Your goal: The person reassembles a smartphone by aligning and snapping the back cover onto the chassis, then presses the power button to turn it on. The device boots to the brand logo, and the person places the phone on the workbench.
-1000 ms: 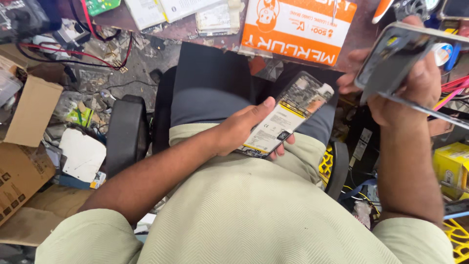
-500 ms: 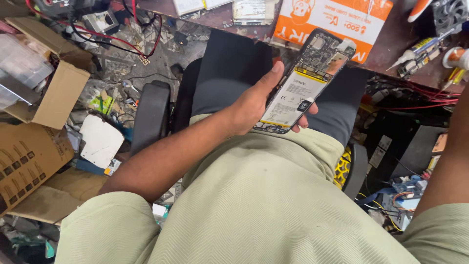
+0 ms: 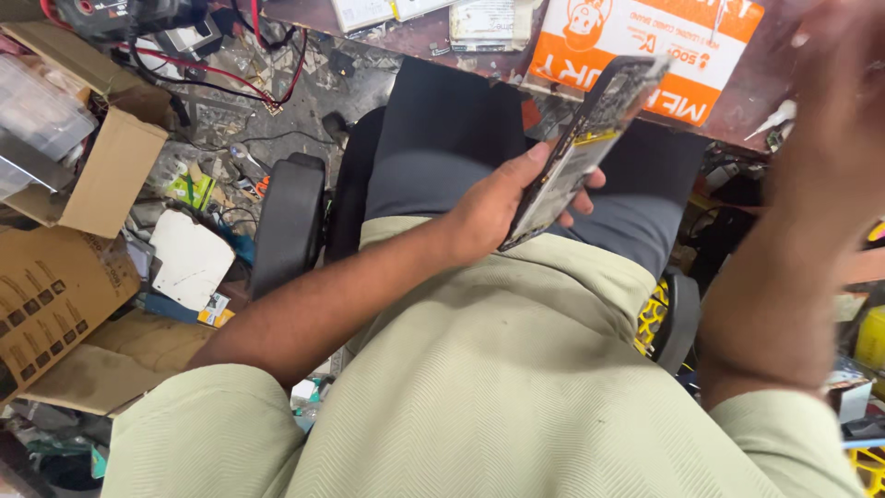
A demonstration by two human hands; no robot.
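Observation:
My left hand [image 3: 498,205] grips an opened phone [image 3: 590,138] with its back off, so the battery and inner parts show. The phone is tilted almost edge-on and lifted over my lap, its top end near an orange box [image 3: 645,46] on the desk. My right hand [image 3: 830,138] is raised at the far right, blurred by motion. I cannot make out whether it holds anything. I sit on a black chair, in a pale green shirt and dark trousers.
A dark desk edge [image 3: 433,37] with papers runs along the top. The chair's black armrest [image 3: 288,221] is on my left. Cardboard boxes [image 3: 111,175], red cables [image 3: 212,69] and scraps litter the floor at left. Yellow parts [image 3: 653,318] lie at right.
My left hand has lifted the phone and turned it nearly edge-on. My right hand, which held a flat panel a second ago and then left view, is back at the right, blurred.

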